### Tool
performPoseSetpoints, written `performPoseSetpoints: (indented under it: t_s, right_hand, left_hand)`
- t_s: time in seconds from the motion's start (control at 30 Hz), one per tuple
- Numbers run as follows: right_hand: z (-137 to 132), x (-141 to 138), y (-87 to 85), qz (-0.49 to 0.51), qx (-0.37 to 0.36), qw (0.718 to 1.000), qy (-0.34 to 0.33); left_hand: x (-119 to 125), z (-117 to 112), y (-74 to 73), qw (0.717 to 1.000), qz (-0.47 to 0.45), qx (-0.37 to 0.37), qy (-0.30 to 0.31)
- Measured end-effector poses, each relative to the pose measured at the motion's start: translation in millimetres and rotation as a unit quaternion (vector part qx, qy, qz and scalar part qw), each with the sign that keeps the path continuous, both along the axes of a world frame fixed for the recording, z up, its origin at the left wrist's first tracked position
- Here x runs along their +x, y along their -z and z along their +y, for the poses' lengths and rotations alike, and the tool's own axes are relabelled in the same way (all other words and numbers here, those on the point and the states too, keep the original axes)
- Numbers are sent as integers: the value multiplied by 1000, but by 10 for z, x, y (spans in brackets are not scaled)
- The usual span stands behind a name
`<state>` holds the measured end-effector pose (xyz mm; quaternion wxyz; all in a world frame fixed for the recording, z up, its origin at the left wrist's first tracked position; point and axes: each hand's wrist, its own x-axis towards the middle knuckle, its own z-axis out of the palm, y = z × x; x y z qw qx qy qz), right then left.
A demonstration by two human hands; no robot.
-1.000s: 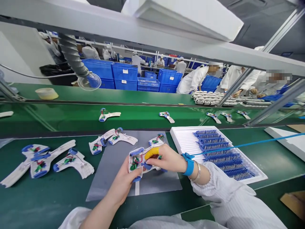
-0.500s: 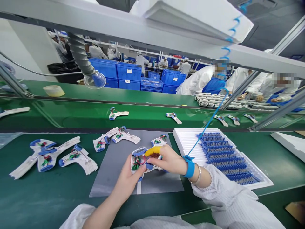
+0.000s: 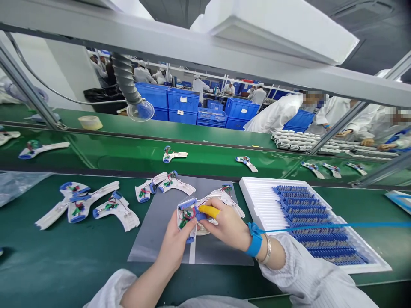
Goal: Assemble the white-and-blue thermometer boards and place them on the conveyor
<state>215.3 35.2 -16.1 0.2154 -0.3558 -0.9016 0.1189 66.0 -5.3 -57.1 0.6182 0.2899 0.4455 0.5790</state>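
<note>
Head view: left hand grips a white wired housing from below and the left side, fingers closed round its edge. Right hand comes in from the right, wrist raised, thumb and fingers pinched on a blue clip on the housing; its index finger wears a yellow finger cot, pointing left across the top. The housing's blue-capped head stands roughly upright in view, blue caps at top and bottom, with red and green parts and wires on its face. Its tail runs right under the right hand, too hidden to follow. It sits on a grey mat, with mat showing below it and to its left. A second wired unit lies touching just past the right hand, and two more sit near the mat's top edge. Blue wrist strap on the right wrist, cord running right over a white foam tray of blue combs. More units lie left on the green bench.
</note>
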Motion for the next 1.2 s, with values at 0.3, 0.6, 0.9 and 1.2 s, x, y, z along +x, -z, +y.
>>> performPoseSetpoints:
  t_s: [0.3, 0.6, 0.9, 1.2]
  right_hand:
    - [9, 14, 57, -76, 56, 995, -16]
    - [653, 103, -186, -14, -156, 988, -6]
    - [2338, 456, 182, -55, -225, 912, 339]
    - [2833, 730, 653, -191, -107, 875, 432]
  left_hand:
    - [42, 25, 199, 999, 18, -7, -42]
    - [-108, 210, 160, 999, 26, -6, -30]
    - [-300, 472, 697, 995, 49, -2, -91]
    - [-339, 408, 615, 986, -40, -158, -27]
